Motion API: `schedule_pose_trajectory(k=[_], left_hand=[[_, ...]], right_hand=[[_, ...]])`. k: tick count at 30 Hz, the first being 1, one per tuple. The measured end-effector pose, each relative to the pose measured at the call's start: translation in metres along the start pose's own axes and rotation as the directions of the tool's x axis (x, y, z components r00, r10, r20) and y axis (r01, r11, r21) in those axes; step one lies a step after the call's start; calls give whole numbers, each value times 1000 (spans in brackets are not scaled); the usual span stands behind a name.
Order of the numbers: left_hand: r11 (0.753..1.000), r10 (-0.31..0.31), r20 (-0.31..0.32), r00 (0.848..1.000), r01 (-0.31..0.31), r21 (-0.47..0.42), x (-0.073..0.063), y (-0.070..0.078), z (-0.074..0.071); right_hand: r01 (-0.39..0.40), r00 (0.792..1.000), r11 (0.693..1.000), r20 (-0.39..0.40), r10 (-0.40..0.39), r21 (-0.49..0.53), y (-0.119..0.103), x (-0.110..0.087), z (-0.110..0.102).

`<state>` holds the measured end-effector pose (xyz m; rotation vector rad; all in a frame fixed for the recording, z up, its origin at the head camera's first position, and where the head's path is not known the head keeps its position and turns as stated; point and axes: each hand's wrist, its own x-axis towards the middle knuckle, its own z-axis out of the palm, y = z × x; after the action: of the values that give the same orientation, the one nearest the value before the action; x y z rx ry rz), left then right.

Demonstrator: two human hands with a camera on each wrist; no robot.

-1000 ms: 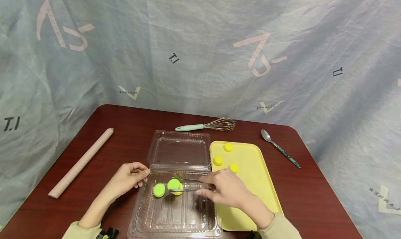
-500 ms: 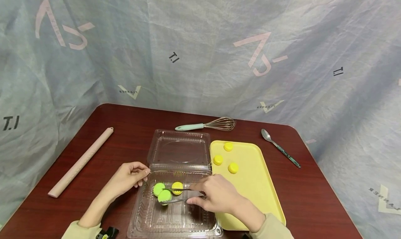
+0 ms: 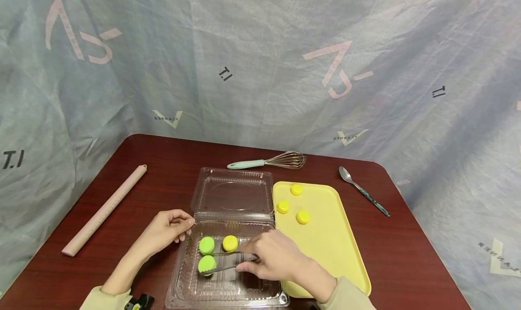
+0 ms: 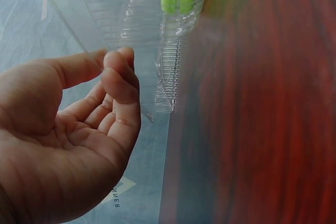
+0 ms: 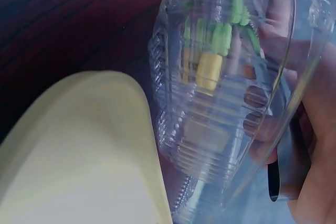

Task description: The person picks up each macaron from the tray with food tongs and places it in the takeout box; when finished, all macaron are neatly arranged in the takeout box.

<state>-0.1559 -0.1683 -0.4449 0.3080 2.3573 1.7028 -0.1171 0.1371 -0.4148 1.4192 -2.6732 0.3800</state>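
Observation:
A clear plastic clamshell container [image 3: 221, 294] lies with its lid folded back. My left hand [image 3: 163, 232] pinches its left rim near the hinge, thumb against fingertips in the left wrist view. My right hand [image 3: 274, 255] grips metal tongs [image 3: 224, 269] over the container. Between the tong tips is a green macaron [image 3: 206, 263], low in the left part of the container. Just behind it sits another green macaron [image 3: 206, 245], with a yellow macaron [image 3: 230, 243] to its right. The right wrist view shows the macarons through the container wall, with the tongs' bent end [image 5: 294, 169] at my palm.
A yellow tray [image 3: 325, 246] with three yellow macarons stands against the container's right side. A whisk [image 3: 266, 161] lies behind the lid, a spoon [image 3: 364, 192] at the right, and a pink rolling pin [image 3: 105, 210] at the left. Grey cloth hangs behind the table.
My right hand has moved the tongs and green macaron left and toward me, from over the yellow macaron to in front of the other green one. My left hand has stayed put.

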Motion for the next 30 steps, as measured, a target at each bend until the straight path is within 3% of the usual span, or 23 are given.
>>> schedule_pose_trajectory(k=[17, 30], left_hand=[[1000, -2, 0, 1000, 2, 11, 0, 1, -1], [1000, 5, 7, 1000, -5, 1, 0, 0, -1]], right_hand=[[-7, 998, 998, 67, 11, -60, -6, 5, 8], [0, 999, 998, 53, 3, -57, -4, 3, 10]])
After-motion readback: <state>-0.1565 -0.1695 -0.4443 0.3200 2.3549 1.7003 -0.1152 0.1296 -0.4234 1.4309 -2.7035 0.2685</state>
